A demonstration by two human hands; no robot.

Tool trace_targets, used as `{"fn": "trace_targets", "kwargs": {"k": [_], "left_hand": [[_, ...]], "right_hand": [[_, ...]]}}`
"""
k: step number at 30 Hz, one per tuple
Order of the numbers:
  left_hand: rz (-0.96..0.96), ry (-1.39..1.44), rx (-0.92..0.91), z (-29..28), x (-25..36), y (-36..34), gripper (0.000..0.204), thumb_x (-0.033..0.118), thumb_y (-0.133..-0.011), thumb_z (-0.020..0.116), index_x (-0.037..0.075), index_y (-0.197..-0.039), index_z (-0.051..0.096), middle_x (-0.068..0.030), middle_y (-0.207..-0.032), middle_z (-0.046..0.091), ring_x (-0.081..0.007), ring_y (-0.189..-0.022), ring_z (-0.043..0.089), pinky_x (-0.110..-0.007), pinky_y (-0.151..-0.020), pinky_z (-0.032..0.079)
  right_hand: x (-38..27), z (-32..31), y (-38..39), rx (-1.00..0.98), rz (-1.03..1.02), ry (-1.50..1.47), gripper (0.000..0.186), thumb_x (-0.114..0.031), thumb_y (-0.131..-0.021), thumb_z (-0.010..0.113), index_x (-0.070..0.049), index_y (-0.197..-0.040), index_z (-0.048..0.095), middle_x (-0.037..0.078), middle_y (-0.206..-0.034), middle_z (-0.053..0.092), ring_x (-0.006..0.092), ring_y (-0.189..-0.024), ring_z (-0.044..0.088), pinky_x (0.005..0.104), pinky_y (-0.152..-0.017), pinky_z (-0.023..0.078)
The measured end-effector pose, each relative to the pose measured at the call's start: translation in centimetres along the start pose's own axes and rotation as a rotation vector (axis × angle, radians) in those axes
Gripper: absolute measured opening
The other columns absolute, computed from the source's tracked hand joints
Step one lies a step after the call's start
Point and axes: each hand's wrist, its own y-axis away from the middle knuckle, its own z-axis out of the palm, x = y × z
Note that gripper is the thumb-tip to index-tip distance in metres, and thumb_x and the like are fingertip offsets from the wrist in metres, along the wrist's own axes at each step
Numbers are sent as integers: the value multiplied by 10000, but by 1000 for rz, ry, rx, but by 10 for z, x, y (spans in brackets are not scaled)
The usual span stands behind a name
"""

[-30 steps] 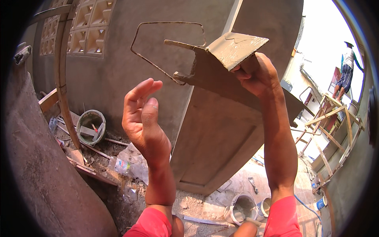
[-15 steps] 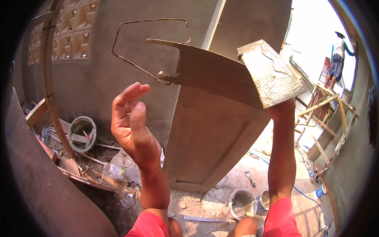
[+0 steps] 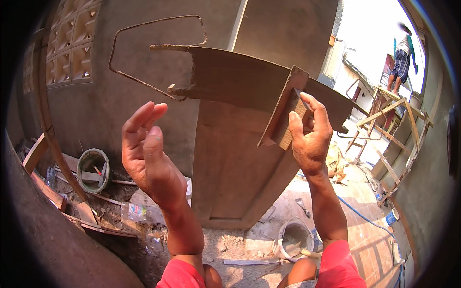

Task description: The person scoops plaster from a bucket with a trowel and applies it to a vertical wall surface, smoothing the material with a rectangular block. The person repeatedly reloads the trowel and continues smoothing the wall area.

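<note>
Gripping the wooden handle (image 3: 292,126) of a plastering float (image 3: 285,108), my right hand (image 3: 312,144) has its thumb on the near side and its other fingers curled toward the far side. I judge that this hold lets me tilt the float while my skin stays off its working face, which is turned away from me. My left hand (image 3: 156,153) holds nothing: its fingers are loosely bent, thumb raised, perhaps for balance or to stay out of the float's way.

The float lies just left of my right fingers, its plate slanting above and below them, in front of a grey plastered band (image 3: 240,77); I cannot tell whether it touches that band. Above and to the right of my left fingers, two wooden strips end at the band's left side, with a bent metal rod (image 3: 157,20) looping out around there, probably to clamp them. Well below my right fingers stands a pale bucket (image 3: 280,246) with greyish material inside, presumably placed there for easy reach.
</note>
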Motion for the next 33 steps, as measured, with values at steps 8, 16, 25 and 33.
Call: {"fn": "trace_targets", "kwargs": {"k": [8,16,25,33], "left_hand": [[17,-11,10,2,0,1,345,19,-842,484,-63,-1166,567,-176,-1076,643,-249,-1073,590,-397,-1053,371],[9,-9,12,-4,-3,-1,355,11,-823,482,-55,-1158,579,-174,-1086,646,-212,-1088,581,-367,-1046,350],[2,1,30,-6,-4,-2,356,30,-824,495,-56,-1160,575,-169,-1086,646,-219,-1081,587,-370,-1041,363],[76,-4,22,-10,11,-1,383,52,-826,487,-62,-1183,566,-199,-1099,639,-265,-1087,586,-399,-1036,368]], "right_hand": [[-17,47,1,-8,-126,208,398,-72,-789,697,-94,-1165,570,120,-952,483,283,-637,623,379,-525,545],[-31,19,3,99,-111,75,377,-10,-795,651,-48,-1167,604,130,-955,547,249,-752,596,350,-669,512],[20,2,-13,153,-32,290,324,-69,-837,648,-30,-1158,623,136,-974,614,290,-886,637,382,-781,510],[-63,90,-16,-96,-254,-10,361,-73,-835,655,12,-1179,581,165,-930,520,308,-693,639,383,-576,557]]}}
